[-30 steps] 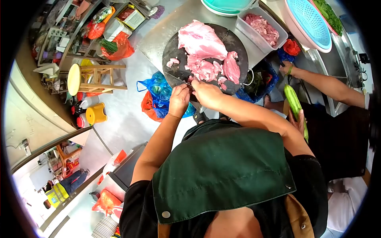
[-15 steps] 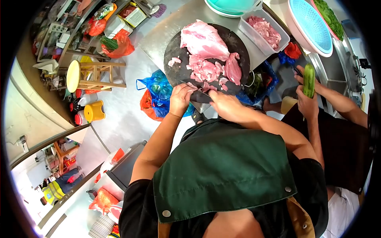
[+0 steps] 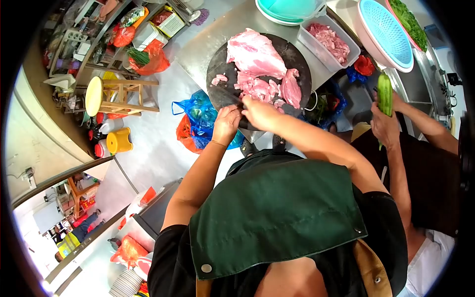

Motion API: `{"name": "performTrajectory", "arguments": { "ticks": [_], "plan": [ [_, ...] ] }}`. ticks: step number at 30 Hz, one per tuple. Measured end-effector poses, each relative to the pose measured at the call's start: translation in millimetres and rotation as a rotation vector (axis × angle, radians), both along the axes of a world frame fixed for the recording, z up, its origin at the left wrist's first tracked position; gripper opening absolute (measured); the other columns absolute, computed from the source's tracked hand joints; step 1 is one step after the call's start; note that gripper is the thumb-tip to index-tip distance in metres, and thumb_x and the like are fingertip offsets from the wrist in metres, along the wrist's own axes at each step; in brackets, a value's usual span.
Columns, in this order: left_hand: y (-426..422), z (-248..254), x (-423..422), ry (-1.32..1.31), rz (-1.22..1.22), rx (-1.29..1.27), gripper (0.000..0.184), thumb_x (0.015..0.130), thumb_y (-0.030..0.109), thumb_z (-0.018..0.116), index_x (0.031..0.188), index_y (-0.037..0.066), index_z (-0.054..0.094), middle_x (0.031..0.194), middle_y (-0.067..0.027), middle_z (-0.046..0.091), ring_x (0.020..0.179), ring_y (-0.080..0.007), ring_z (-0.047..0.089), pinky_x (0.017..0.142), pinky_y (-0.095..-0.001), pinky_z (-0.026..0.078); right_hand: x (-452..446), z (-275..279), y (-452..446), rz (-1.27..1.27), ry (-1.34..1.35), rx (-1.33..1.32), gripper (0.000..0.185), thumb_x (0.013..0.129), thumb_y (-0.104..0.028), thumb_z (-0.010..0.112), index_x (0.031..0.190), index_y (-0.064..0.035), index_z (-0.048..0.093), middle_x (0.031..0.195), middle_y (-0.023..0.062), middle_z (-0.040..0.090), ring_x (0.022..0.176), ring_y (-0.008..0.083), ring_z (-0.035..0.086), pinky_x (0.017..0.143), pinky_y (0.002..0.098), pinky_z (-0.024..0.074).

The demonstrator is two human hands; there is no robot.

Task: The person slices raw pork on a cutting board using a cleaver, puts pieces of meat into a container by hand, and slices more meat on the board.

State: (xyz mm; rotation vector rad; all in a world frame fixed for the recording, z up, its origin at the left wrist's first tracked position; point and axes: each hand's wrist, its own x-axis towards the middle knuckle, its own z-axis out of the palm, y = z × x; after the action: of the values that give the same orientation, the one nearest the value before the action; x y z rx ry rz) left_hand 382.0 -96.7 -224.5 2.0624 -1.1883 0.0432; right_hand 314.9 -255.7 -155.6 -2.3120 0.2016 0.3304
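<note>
We judge the big cut of meat [image 3: 256, 53], on the far half of the round board [image 3: 297, 57], to be the heaviest piece here: soft, yielding and probably slick. A broad, flat palm near its middle should hold it better than a pinch at the edge. The small pieces [image 3: 257, 88], heaped around the middle of the board, look light and floppy, easy to gather but likely to slide. The thick slice [image 3: 291, 88], at the board's right side, seems limp too; we would support it along its length.

Our left hand [image 3: 226, 124] rests at the board's near-left edge, its fingers bent and close together. We cannot tell whether meat is caught under the fingertips. Our right hand [image 3: 260, 116] is over the near part of the board, fingers curled tight on what we take to be the handle of a knife [image 3: 230, 97], whose blade is a dark blur over the board's left part.

The small pieces lie just past the right hand's fingers, and the big cut is farther off, apart from both hands. A few scraps [image 3: 219, 79] lie at the board's left side, beyond the left fingertips. Past the board's far-right edge stands a clear tub [image 3: 312, 47] of cut meat.
</note>
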Motion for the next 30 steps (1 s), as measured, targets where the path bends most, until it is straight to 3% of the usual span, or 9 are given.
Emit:
{"name": "performTrajectory", "arguments": {
  "ticks": [3, 5, 9, 12, 18, 21, 23, 25, 30],
  "plan": [
    [-1.1, 11.8, -7.5, 0.087, 0.010, -0.024, 0.011, 0.074, 0.002, 0.060, 0.084, 0.004, 0.063, 0.095, -0.0102, 0.059, 0.088, -0.0283, 0.056, 0.079, -0.0361, 0.045, -27.0, -4.3, -37.9, 0.012, 0.061, 0.133, 0.032, 0.086, -0.023, 0.055, 0.107, -0.0023, 0.043, 0.091, 0.0267, 0.059, 0.089, 0.0418, 0.058, 0.074, 0.0479, 0.0454],
    [-1.1, 12.1, -9.5, 0.138, 0.046, -0.048, 0.010, 0.074, 0.001, 0.060, 0.083, 0.004, 0.063, 0.095, -0.0105, 0.058, 0.089, -0.0288, 0.055, 0.079, -0.0361, 0.045, -50.9, 3.6, -51.0, -0.138, -0.037, 0.137, 0.030, 0.086, -0.024, 0.054, 0.106, -0.0035, 0.043, 0.090, 0.0262, 0.059, 0.087, 0.0422, 0.058, 0.072, 0.0488, 0.0448],
    [-1.8, 6.4, -7.6, 0.083, 0.064, -0.043, 0.013, 0.073, 0.000, 0.060, 0.084, 0.007, 0.064, 0.095, -0.0102, 0.057, 0.089, -0.0291, 0.054, 0.079, -0.0357, 0.045, -72.0, 7.4, -32.4, -0.004, 0.021, -0.037, 0.028, 0.088, -0.022, 0.051, 0.104, -0.0027, 0.039, 0.095, 0.0248, 0.057, 0.085, 0.0438, 0.057, 0.071, 0.0493, 0.0438],
    [-2.5, 8.0, -5.1, 0.033, 0.058, -0.054, 0.015, 0.072, 0.000, 0.061, 0.085, 0.007, 0.065, 0.094, -0.0098, 0.058, 0.088, -0.0291, 0.055, 0.079, -0.0357, 0.045, -82.7, 30.4, -24.3, 0.026, 0.086, -0.013, 0.027, 0.089, -0.021, 0.050, 0.104, -0.0024, 0.038, 0.097, 0.0246, 0.056, 0.085, 0.0437, 0.056, 0.071, 0.0491, 0.0442],
    [-4.5, 1.7, -3.2, 0.059, 0.022, -0.049, 0.014, 0.072, 0.000, 0.062, 0.084, 0.007, 0.066, 0.095, -0.0088, 0.060, 0.088, -0.0291, 0.055, 0.078, -0.0356, 0.045, -52.4, 2.2, -2.9, 0.007, -0.066, -0.088, 0.025, 0.086, -0.017, 0.051, 0.102, -0.0012, 0.040, 0.093, 0.0232, 0.058, 0.085, 0.0411, 0.058, 0.070, 0.0482, 0.0459],
    [-7.0, 6.1, -0.1, 0.049, 0.046, -0.033, 0.014, 0.072, 0.001, 0.062, 0.085, 0.007, 0.066, 0.094, -0.0080, 0.060, 0.087, -0.0283, 0.055, 0.079, -0.0352, 0.045, -43.6, 1.8, 1.7, -0.012, 0.038, -0.089, 0.026, 0.086, -0.017, 0.052, 0.103, -0.0010, 0.040, 0.097, 0.0233, 0.056, 0.091, 0.0409, 0.056, 0.073, 0.0472, 0.0453],
    [-6.2, 8.4, -1.1, 0.073, 0.054, -0.005, 0.014, 0.073, 0.001, 0.063, 0.085, 0.007, 0.066, 0.093, -0.0082, 0.060, 0.087, -0.0286, 0.055, 0.079, -0.0352, 0.045, -70.8, 6.4, -6.5, -0.049, -0.098, -0.027, 0.026, 0.087, -0.018, 0.052, 0.103, -0.0006, 0.040, 0.099, 0.0243, 0.056, 0.094, 0.0410, 0.055, 0.075, 0.0476, 0.0442],
    [-4.2, 6.4, -1.6, 0.089, 0.049, 0.000, 0.012, 0.073, 0.001, 0.063, 0.084, 0.006, 0.065, 0.093, -0.0088, 0.059, 0.088, -0.0290, 0.055, 0.079, -0.0355, 0.045, -85.1, 25.6, -17.1, -0.029, 0.138, 0.011, 0.027, 0.088, -0.018, 0.051, 0.104, -0.0006, 0.039, 0.101, 0.0251, 0.055, 0.096, 0.0418, 0.054, 0.077, 0.0482, 0.0430],
    [-4.8, 7.3, 2.4, 0.091, 0.069, -0.072, 0.010, 0.072, 0.002, 0.064, 0.081, 0.005, 0.062, 0.092, -0.0098, 0.059, 0.087, -0.0295, 0.055, 0.079, -0.0359, 0.045, -83.5, 35.8, -23.7, 0.005, 0.144, -0.010, 0.027, 0.088, -0.020, 0.051, 0.107, -0.0029, 0.040, 0.101, 0.0253, 0.056, 0.094, 0.0422, 0.054, 0.076, 0.0485, 0.0432]
  ]
}}
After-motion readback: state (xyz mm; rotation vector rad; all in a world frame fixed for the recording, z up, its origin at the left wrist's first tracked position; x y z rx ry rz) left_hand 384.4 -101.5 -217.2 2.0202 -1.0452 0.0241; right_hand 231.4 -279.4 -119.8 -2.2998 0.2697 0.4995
